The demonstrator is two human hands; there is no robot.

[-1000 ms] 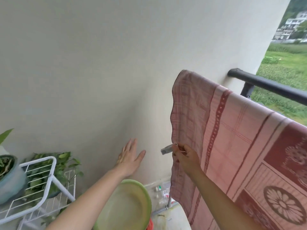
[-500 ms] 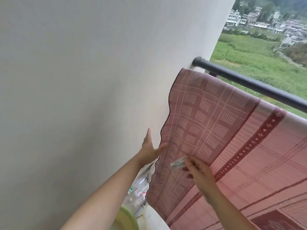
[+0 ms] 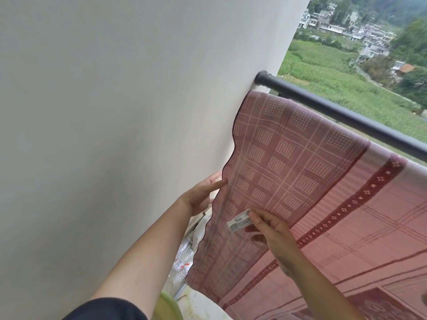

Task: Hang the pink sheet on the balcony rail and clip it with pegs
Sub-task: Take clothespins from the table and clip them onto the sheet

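Note:
The pink patterned sheet [image 3: 300, 172] hangs over the black balcony rail [image 3: 346, 114], its scalloped left edge close to the white wall. My left hand [image 3: 203, 192] is at that left edge, fingers reaching behind the cloth and thumb in front. My right hand [image 3: 270, 229] is in front of the sheet and pinches a pale grey peg [image 3: 239, 220] between thumb and fingers. The peg lies against the cloth face, well below the rail.
The white wall [image 3: 115, 135] fills the left. Below the sheet's edge lie white bags or packaging [image 3: 184, 255] and the rim of a green basin [image 3: 168, 306]. Beyond the rail are green fields and houses.
My view rose from the floor and plant rack toward the rail. My left hand moved from open air onto the sheet's left edge. My right hand rose along the sheet, still holding the peg.

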